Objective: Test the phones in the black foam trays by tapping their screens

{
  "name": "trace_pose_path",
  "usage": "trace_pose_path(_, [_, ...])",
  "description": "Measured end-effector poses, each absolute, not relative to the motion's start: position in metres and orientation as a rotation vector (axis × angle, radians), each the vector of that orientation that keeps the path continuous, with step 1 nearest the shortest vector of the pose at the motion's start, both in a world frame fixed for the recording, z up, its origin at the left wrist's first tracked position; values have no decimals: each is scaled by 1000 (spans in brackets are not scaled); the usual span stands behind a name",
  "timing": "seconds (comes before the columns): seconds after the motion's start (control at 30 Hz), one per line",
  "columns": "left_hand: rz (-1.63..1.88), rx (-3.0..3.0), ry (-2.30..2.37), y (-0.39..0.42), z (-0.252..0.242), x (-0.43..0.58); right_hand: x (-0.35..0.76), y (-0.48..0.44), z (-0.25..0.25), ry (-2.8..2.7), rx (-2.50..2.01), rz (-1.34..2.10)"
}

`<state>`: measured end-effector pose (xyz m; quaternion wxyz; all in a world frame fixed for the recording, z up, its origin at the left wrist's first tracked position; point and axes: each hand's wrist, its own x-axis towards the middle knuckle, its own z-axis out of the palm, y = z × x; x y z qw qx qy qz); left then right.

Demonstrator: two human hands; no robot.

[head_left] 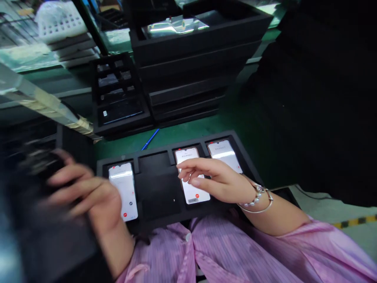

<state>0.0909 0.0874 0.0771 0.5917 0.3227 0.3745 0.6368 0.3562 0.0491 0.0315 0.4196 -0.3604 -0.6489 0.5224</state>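
Note:
A black tray (156, 192) lies in front of me with three lit phones in its slots. My right hand (212, 179) is over the middle phone (198, 196), its fingers loosely bent and apart, with nothing seen in them. Whether the fingertips touch the screen, I cannot tell. The right phone (225, 153) is partly covered by that hand. My left hand (88, 192) is to the left of the left phone (126, 196) and overlaps its edge in view. Motion smears its fingers, which are bent beside a dark blurred shape; what they hold, if anything, is unclear.
Behind the tray lies a blue pen (150, 139) on the green table (188, 127). A compartmented black tray (101, 122) with a dark phone (123, 111) stands beyond, beside stacked black trays (188, 70). A taped post (55, 106) slants at left.

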Motion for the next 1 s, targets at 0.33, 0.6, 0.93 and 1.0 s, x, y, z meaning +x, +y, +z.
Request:
trace_pose_path(0.33, [967,1050,907,84,44,142,342,46,30,-988,-589,2215])
trace_pose_path(0.6, [965,1194,911,90,58,106,351,57,20,-1062,-722,1969])
trace_pose_path(0.93, [980,1162,1051,99,32,98,328,40,8,-1334,-889,2002])
trace_pose_path(1.0, [985,1176,1024,98,29,101,324,38,9,-1304,-907,1993])
